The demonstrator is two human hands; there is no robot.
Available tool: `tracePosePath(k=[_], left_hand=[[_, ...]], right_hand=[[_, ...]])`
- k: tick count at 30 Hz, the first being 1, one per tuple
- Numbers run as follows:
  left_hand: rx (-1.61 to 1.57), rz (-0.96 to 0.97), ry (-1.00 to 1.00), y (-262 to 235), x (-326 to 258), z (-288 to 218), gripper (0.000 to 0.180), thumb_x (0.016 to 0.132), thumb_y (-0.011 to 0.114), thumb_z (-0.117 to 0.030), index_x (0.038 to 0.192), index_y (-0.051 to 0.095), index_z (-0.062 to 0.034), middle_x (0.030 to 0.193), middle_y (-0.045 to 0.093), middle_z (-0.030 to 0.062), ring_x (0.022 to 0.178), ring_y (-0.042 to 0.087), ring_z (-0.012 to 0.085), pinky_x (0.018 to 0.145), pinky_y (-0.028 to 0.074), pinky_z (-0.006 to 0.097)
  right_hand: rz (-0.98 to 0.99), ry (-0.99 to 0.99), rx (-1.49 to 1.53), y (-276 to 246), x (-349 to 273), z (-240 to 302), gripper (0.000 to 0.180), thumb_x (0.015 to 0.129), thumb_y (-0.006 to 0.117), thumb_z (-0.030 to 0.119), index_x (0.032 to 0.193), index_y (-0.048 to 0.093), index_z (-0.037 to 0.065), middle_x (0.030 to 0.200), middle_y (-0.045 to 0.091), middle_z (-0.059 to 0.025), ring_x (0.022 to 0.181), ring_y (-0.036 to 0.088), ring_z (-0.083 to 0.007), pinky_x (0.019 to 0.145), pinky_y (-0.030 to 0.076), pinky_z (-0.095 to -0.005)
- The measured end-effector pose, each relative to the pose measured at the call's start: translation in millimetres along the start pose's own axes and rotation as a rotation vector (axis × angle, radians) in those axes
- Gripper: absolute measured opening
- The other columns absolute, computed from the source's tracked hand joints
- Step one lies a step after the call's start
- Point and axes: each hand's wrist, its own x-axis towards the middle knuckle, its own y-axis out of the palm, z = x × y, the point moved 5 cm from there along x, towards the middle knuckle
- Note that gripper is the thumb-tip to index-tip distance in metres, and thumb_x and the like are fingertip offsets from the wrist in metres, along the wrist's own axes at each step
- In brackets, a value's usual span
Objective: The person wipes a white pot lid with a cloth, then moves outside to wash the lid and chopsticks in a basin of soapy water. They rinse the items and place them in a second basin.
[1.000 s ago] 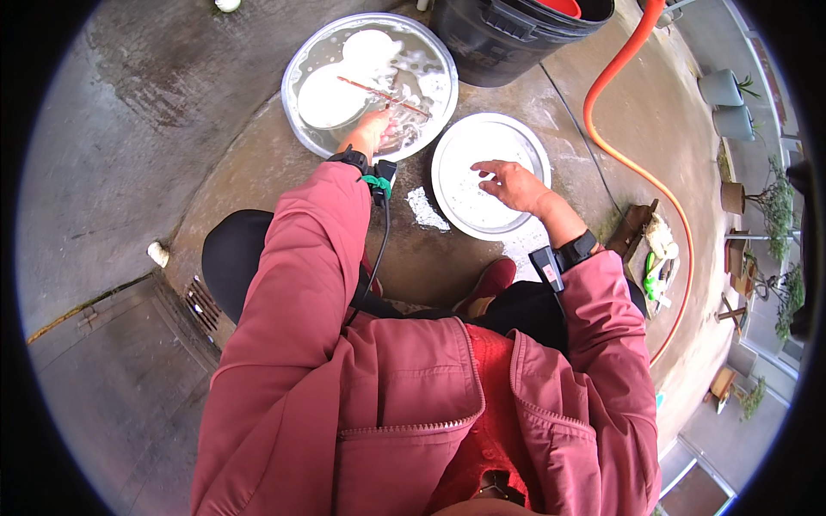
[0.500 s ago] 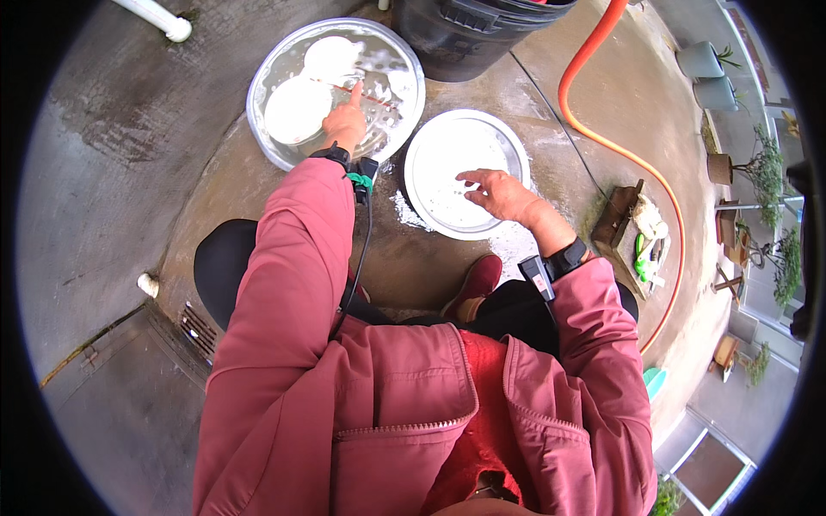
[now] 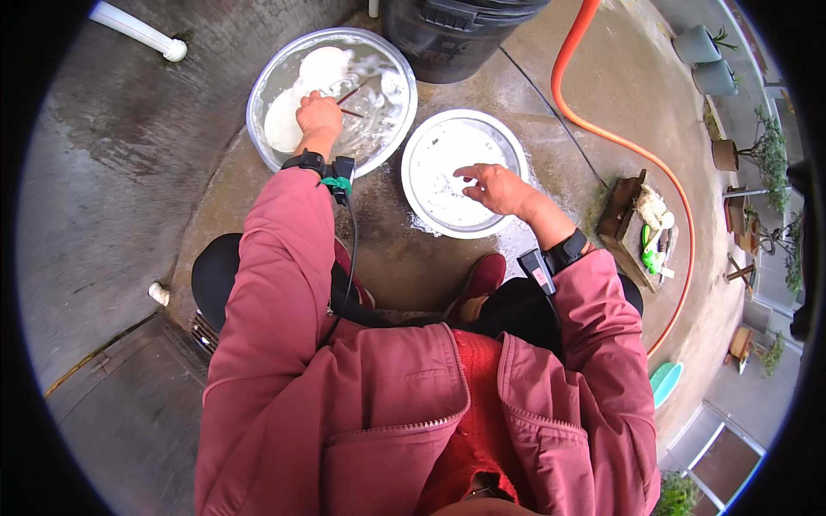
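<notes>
In the round metal basin (image 3: 403,136) at the upper left, my left hand (image 3: 318,117) is closed, with two thin dark red chopsticks (image 3: 350,95) spreading out from its thumb side. Their other ends are hidden under the hand. White bowls or dishes (image 3: 282,127) lie in the cloudy, sudsy water beside and beyond it; their exact shape is blurred by the foam. To the right, my right hand (image 3: 495,187) reaches over a smaller metal basin (image 3: 519,146) holding white suds. Its fingers are apart and grip nothing.
A black bucket (image 3: 452,43) stands behind the basins. An orange hose (image 3: 619,148) curves down the right side. A wooden tray (image 3: 621,215) bearing a green-handled tool (image 3: 650,249) lies right of my arm. A white pipe (image 3: 138,30) juts in at the upper left.
My left hand has drawn leftward and nearer to me, and its pointing finger has folded in. The chopsticks have shifted and now fan out at the hand. The right hand stays over its basin.
</notes>
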Motion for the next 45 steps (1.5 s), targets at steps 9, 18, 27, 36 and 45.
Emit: tracePosePath(k=[9, 18, 27, 36, 45], left_hand=[[-0.746, 0.153, 0.004, -30, 1, 48, 0.037, 0.096, 0.052, -0.038, 0.111, 0.069, -0.0080, 0.108, 0.066, 0.0065, 0.097, 0.060, 0.0227, 0.090, 0.048, 0.039], [-1.617, 0.607, -0.062, -61, -87, -13, 0.019, 0.097, 0.060, -0.028, 0.110, 0.065, -0.0141, 0.107, 0.072, -0.0001, 0.098, 0.064, 0.0093, 0.084, 0.045, 0.026], [-1.937, 0.733, 0.017, -59, -141, -80, 0.013, 0.094, 0.066, -0.017, 0.104, 0.065, -0.0082, 0.096, 0.069, 0.0048, 0.092, 0.064, 0.0140, 0.078, 0.052, 0.024], [-1.874, 0.683, 0.130, -35, -165, -116, 0.018, 0.089, 0.071, -0.013, 0.105, 0.064, -0.0081, 0.092, 0.065, -0.0002, 0.081, 0.059, 0.0088, 0.072, 0.049, 0.021], [-2.031, 0.547, -0.118, -23, -131, -79, 0.014, 0.091, 0.068, -0.009, 0.104, 0.063, -0.0040, 0.091, 0.064, 0.0028, 0.079, 0.061, 0.0108, 0.070, 0.054, 0.021]], right_hand=[[-0.077, -0.149, -0.058, -3, -3, 21, 0.036, 0.089, 0.063, 0.016, 0.123, 0.062, 0.006, 0.110, 0.068, -0.0187, 0.098, 0.066, -0.0353, 0.089, 0.050, -0.0407], [-0.223, -0.196, 0.079, -10, -1, 38, 0.036, 0.091, 0.060, 0.027, 0.121, 0.065, 0.008, 0.107, 0.068, -0.0205, 0.103, 0.064, -0.0355, 0.092, 0.050, -0.0404], [-0.161, 0.101, 0.807, 26, 4, 26, 0.032, 0.099, 0.048, 0.013, 0.125, 0.057, -0.003, 0.099, 0.067, -0.0144, 0.092, 0.067, -0.0200, 0.080, 0.056, -0.0328], [-0.177, 0.094, 1.154, 27, 0, 45, 0.028, 0.097, 0.049, 0.009, 0.121, 0.056, -0.004, 0.105, 0.065, -0.0133, 0.087, 0.067, -0.0208, 0.080, 0.058, -0.0317], [-0.085, 0.175, 0.738, 34, 8, 9, 0.019, 0.100, 0.048, 0.018, 0.096, 0.061, 0.006, 0.070, 0.057, -0.0009, 0.060, 0.052, -0.0122, 0.057, 0.045, -0.0275]])
